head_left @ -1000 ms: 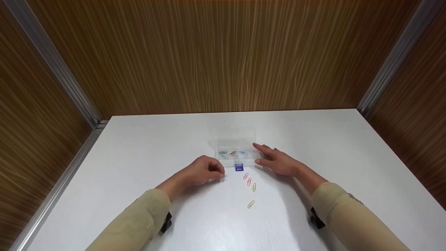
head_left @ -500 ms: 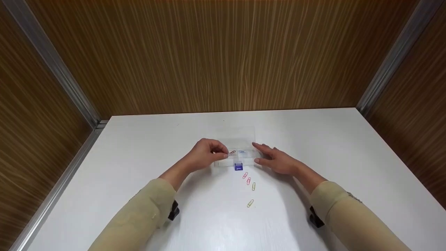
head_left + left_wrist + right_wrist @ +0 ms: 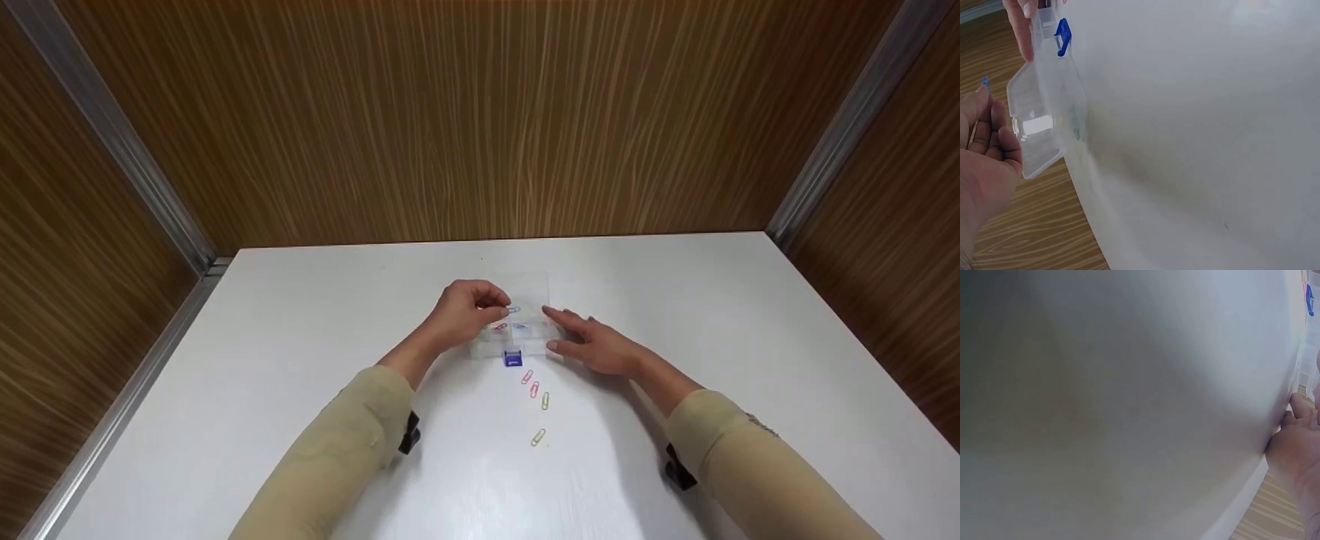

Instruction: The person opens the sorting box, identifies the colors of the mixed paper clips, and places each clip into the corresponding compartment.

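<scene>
A blue paper clip [image 3: 514,310] is pinched between the thumb and forefinger of my left hand [image 3: 469,313], held above the clear divided box [image 3: 534,349]. Its transparent lid [image 3: 534,289] stands raised at the back, and a dark blue latch [image 3: 513,358] sits at the front. Inside, a red paper clip [image 3: 500,326] and a blue one lie in separate compartments; the left wrist view shows a green paper clip [image 3: 1076,133] through the wall. My right hand [image 3: 598,346] rests with extended fingers at the box's right end. The left hand partly covers the box's left side.
In front of the box, two pink paper clips [image 3: 534,389] and two yellow-green paper clips [image 3: 545,400] lie on the white table [image 3: 300,337]. Wood-grain panels [image 3: 480,120] rise behind the table and at both sides.
My left hand has carried the blue paper clip from the table left of the latch, up and rightward over the box. My right hand has stayed at the box's right end.
</scene>
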Available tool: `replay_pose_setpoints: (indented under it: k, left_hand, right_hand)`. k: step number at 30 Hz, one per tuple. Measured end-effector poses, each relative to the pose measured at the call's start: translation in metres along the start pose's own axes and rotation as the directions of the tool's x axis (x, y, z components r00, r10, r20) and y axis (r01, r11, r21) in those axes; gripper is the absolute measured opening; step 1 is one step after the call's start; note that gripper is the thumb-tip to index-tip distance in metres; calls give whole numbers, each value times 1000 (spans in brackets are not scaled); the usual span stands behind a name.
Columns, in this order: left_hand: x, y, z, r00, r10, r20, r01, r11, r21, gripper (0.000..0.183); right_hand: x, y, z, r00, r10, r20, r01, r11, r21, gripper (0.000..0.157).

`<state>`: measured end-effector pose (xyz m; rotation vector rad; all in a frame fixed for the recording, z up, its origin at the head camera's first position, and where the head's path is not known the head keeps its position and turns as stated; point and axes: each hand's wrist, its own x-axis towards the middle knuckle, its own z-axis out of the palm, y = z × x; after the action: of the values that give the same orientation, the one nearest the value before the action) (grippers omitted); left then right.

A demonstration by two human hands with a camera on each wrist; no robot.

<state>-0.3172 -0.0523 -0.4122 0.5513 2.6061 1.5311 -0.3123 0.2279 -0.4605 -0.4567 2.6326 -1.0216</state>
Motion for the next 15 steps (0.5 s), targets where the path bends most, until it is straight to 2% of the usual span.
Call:
replay_pose_setpoints:
  k: [8, 15]
  left_hand:
    - [10, 1, 13, 999, -13, -34, 14, 1000, 22, 16]
    - [11, -3, 17, 997, -70, -30, 72, 996, 56, 19]
  right_hand:
    - [2, -1, 2, 1000, 7, 8, -7, 1000, -6, 73]
    - [3, -1, 4, 999, -35, -1, 34, 999, -13, 73]
